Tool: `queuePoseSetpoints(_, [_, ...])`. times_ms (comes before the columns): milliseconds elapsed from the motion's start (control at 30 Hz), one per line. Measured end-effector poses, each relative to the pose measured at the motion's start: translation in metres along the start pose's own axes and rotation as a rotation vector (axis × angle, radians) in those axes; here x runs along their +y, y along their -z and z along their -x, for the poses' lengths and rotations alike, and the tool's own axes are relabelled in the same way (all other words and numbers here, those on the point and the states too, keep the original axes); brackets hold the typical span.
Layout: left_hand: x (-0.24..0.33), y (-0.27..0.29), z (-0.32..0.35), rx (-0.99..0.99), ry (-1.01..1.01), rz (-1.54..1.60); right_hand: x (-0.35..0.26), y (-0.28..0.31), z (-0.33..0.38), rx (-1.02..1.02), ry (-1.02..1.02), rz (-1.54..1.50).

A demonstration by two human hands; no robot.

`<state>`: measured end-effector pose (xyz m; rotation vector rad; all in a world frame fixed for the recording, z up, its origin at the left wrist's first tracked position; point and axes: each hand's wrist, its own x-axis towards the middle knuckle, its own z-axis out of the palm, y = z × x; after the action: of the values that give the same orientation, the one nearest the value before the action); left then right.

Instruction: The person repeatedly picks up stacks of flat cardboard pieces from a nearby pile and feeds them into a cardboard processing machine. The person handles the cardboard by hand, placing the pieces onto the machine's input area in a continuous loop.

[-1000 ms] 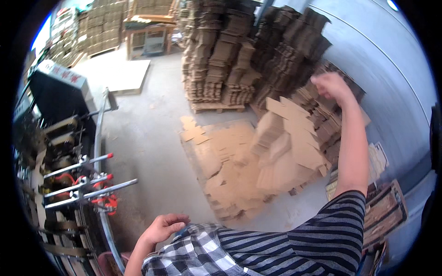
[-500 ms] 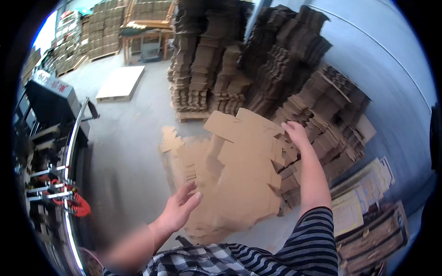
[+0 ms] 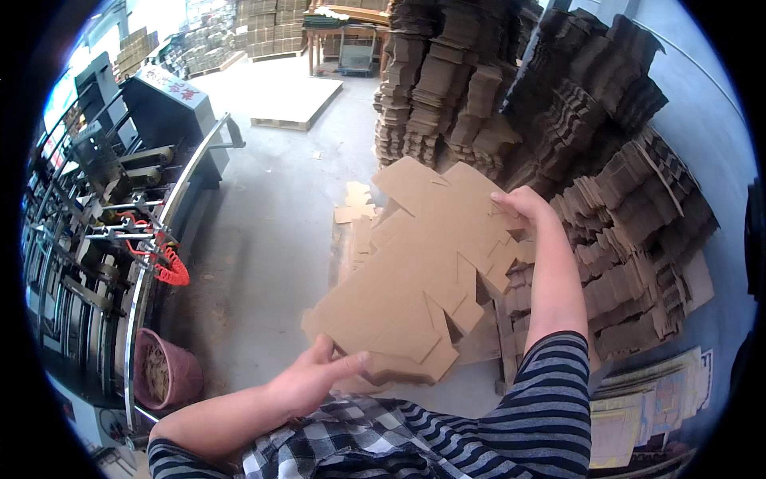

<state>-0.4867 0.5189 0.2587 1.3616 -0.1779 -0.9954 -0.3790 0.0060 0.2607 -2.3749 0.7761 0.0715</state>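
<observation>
Brown die-cut cardboard blanks (image 3: 407, 271), with notched edges and flaps, are held tilted in front of me. The near edge looks thick, as if several lie together. My right hand (image 3: 523, 209) is closed on their far right edge, thumb on top and fingers underneath. At the near left corner, my left hand (image 3: 315, 379) grips the edge, its thumb along the near side. Part of its fingers is hidden by the cardboard. More cardboard (image 3: 361, 231) lies low beneath the blanks, mostly covered by them.
Tall stacks of cardboard (image 3: 447, 88) stand ahead, with lower stacks (image 3: 614, 231) at my right. A machine (image 3: 171, 104) with a metal rail and red coiled hose (image 3: 171, 267) lines the left. Below it is a pink bin (image 3: 191, 375) with scraps. A pale pallet (image 3: 299, 104) lies farther off.
The blanks have come up and nearer, tilting toward me. My left hand, earlier open above the cardboard, has taken hold of the near edge. The view has turned left.
</observation>
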Motion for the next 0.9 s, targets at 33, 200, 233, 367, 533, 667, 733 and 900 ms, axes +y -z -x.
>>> queuePoseSetpoints(33, [-0.001,-0.007,-0.003,0.023,0.025,0.052,0.012,0.004,0.001,0.003,-0.006,0.003])
queuePoseSetpoints(200, [0.01,-0.025,0.006,0.176,0.079,0.215,0.019,-0.005,0.014,0.026,0.02,-0.203])
queuePoseSetpoints(233, [0.006,-0.024,0.006,0.188,0.049,0.21,0.018,-0.006,0.022,0.043,0.037,-0.187])
queuePoseSetpoints(367, [-0.011,-0.019,-0.003,0.3,-0.002,0.189,-0.011,0.013,0.038,0.015,0.043,-0.264])
queuePoseSetpoints(533, [-0.008,-0.048,-0.003,0.419,-0.166,0.193,-0.002,0.036,0.021,-0.217,0.116,-0.336])
queuePoseSetpoints(667, [-0.015,-0.073,-0.003,0.618,-0.275,0.206,-0.003,0.049,0.0,-0.384,0.236,-0.586])
queuePoseSetpoints(733, [-0.021,-0.081,0.002,0.694,-0.313,0.207,-0.008,0.047,0.004,-0.494,0.309,-0.743])
queuePoseSetpoints(900, [-0.001,-0.129,0.016,0.767,-0.742,0.192,0.015,0.055,0.004,-0.478,0.583,-1.053])
